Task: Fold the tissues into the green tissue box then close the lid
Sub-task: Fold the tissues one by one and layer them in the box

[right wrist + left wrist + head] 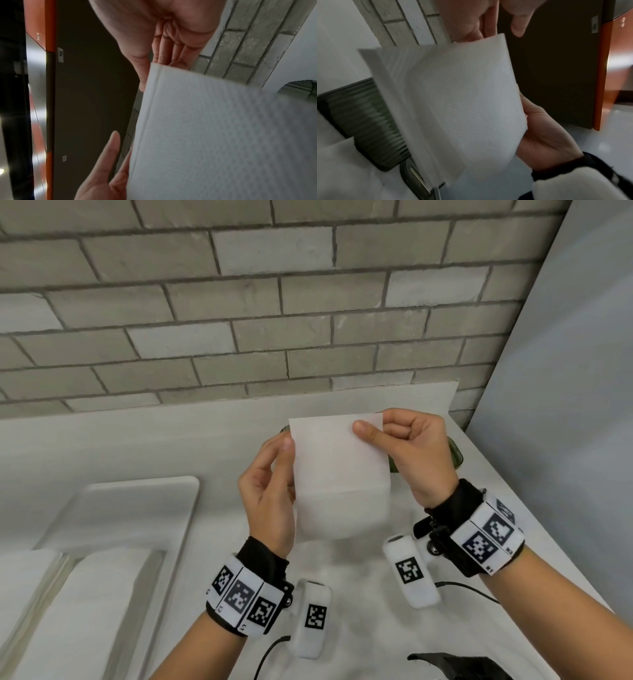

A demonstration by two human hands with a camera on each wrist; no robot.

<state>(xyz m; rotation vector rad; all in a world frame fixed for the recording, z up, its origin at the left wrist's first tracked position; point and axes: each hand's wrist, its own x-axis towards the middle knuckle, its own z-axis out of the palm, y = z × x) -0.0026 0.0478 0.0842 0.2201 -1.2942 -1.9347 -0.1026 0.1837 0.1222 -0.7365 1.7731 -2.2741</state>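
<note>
White and thin, the tissue [337, 467] is hanging in the air between both hands, above the table [137, 446] and in front of the green tissue box [455, 455], most of which it is hiding in the head view. It is folded: a doubled upper part is showing a straight crease line low down, and a single, fainter layer is drooping below that line. Its surface is showing a fine embossed texture in the right wrist view [214, 135], and its lower part is blurring in both wrist views.

The right hand [416, 453] is pinching the tissue's top right corner, thumb pressing on the near face and the other fingers curling behind. The left hand [270, 494] is holding the tissue's left edge, its thumb tip lying on that edge and its fingers sitting behind the sheet; how tightly they are closing I cannot tell.

In the left wrist view the box [368, 121] is showing as a dark green ribbed body lying on the table, just behind the tissue [453, 101]. Another white sheet [411, 400] is standing behind the hands near the brick wall [239, 302]. A pale tray [144, 498] is lying well to the left on the table.
</note>
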